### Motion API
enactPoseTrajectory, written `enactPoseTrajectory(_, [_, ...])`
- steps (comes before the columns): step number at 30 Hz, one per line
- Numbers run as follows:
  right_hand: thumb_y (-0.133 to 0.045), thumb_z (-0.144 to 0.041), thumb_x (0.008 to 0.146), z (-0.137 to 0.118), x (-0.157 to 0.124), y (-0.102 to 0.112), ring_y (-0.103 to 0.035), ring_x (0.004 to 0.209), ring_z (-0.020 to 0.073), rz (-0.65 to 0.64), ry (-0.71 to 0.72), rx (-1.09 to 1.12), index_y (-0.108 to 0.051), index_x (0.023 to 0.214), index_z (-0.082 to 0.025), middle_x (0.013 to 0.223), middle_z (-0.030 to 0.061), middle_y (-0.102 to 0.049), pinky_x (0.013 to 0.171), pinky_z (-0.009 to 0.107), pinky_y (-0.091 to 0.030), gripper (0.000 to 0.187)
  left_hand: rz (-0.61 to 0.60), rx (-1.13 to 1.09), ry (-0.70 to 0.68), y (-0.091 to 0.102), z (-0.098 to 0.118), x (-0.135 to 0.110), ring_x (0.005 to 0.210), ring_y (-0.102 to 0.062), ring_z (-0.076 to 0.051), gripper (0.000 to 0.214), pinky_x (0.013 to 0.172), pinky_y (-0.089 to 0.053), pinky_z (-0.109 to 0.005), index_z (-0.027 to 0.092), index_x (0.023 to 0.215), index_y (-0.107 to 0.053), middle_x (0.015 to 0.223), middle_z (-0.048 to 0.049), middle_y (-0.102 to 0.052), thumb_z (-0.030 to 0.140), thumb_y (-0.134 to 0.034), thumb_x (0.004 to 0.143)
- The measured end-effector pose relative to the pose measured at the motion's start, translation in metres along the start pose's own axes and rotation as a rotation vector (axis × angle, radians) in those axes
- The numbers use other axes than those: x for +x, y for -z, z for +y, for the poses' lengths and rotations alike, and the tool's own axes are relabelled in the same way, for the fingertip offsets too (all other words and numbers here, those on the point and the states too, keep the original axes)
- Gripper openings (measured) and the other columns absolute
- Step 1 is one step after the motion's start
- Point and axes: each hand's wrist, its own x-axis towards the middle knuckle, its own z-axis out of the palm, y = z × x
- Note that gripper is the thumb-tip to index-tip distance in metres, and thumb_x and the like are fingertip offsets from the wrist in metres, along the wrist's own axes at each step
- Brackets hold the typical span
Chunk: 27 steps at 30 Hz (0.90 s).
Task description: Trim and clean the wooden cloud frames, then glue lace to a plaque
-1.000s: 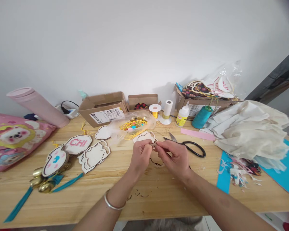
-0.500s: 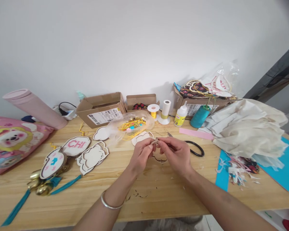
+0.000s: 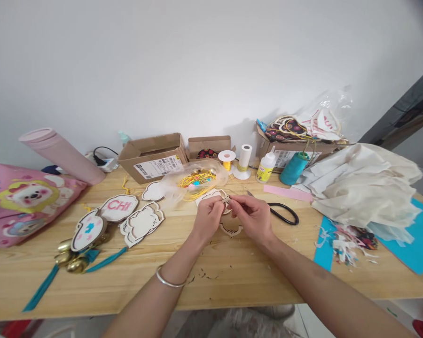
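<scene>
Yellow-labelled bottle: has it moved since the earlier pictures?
No, no shift shows in any direction: the yellow-labelled bottle stands just left of the teal thread cone, as before; only the camera's view has shifted slightly.

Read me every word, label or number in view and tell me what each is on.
"CHI": pink letters on a white plaque.
Left box label: too small to read.
Right box label: too small, partly covered.
Yellow bottle label: too blurred.
Pink-lettered cloth: can't make out.
</scene>
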Motion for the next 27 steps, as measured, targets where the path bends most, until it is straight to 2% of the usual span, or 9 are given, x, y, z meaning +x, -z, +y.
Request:
enactPoseTrajectory(4, [-0.057,-0.024,0.073,0.006,-0.001,-0.003,-0.055,0.05,0.0105,-0.018,0.015,-0.015,-0.068,0.08,-0.017,0.063,0.0022,-0.064,0.046,0.022,-0.047,0.015,0.072,0.016,-0.01,-0.002,0.003,0.002,0.042,-0.024,-0.007,0.024,0.042,-0.018,-0.023,0.018,0.043,-0.028,0.041,0.006,-0.024,0.018,-0.037,0.065])
enactPoseTrajectory(9, [-0.056,-0.025,0.074,0.008,-0.001,-0.006,-0.057,0.054,0.0115,-0.011,0.021,-0.049,-0.068,0.079,-0.017,0.069,0.0034,-0.066,0.048,0.022,-0.047,0.016,0.095,-0.011,0.036,-0.003,0.003,0.002,0.041,-0.023,-0.007,0.025,0.042,-0.017,-0.023,0.018,0.042,-0.028,0.04,0.0062,-0.023,0.019,-0.038,0.065])
enactPoseTrajectory(18, [-0.06,-0.026,0.07,0.0,0.002,-0.009,-0.054,0.047,0.0088,0.012,-0.139,0.062,-0.069,0.079,-0.016,0.066,0.0019,-0.067,0.046,0.021,-0.048,0.017,0.093,-0.091,0.058,-0.003,0.0,0.003,0.04,-0.025,-0.007,0.025,0.04,-0.018,-0.022,0.018,0.041,-0.03,0.039,0.0058,-0.025,0.018,-0.039,0.065])
enactPoseTrajectory(21, [-0.061,-0.025,0.069,-0.003,0.003,-0.006,-0.054,0.047,0.0087,0.039,-0.153,0.091,-0.069,0.076,-0.016,0.065,0.0013,-0.067,0.047,0.021,-0.048,0.014,0.032,-0.136,0.062,-0.002,0.004,0.0,0.039,-0.026,-0.007,0.021,0.039,-0.022,-0.021,0.018,0.043,-0.032,0.04,0.0054,-0.027,0.018,-0.037,0.063])
enactPoseTrajectory(24, [-0.061,-0.026,0.068,-0.004,0.006,0.0,-0.054,0.047,0.0089,0.064,-0.175,0.093,-0.069,0.076,-0.016,0.064,0.0008,-0.067,0.047,0.022,-0.048,0.015,-0.117,-0.216,0.078,0.002,0.008,-0.001,0.044,-0.037,-0.008,0.016,0.044,-0.033,-0.022,0.016,0.05,-0.044,0.047,0.0041,-0.038,0.02,-0.04,0.066])
enactPoseTrajectory(27, [-0.061,-0.029,0.069,-0.004,0.008,0.005,-0.055,0.047,0.0092,0.068,-0.173,0.073,-0.069,0.078,-0.016,0.064,0.0015,-0.067,0.047,0.022,-0.048,0.017,-0.184,-0.255,0.059,0.004,0.005,0.0,0.062,-0.052,-0.012,0.014,0.06,-0.044,-0.025,0.017,0.079,-0.057,0.065,0.0013,-0.054,0.024,-0.049,0.071])
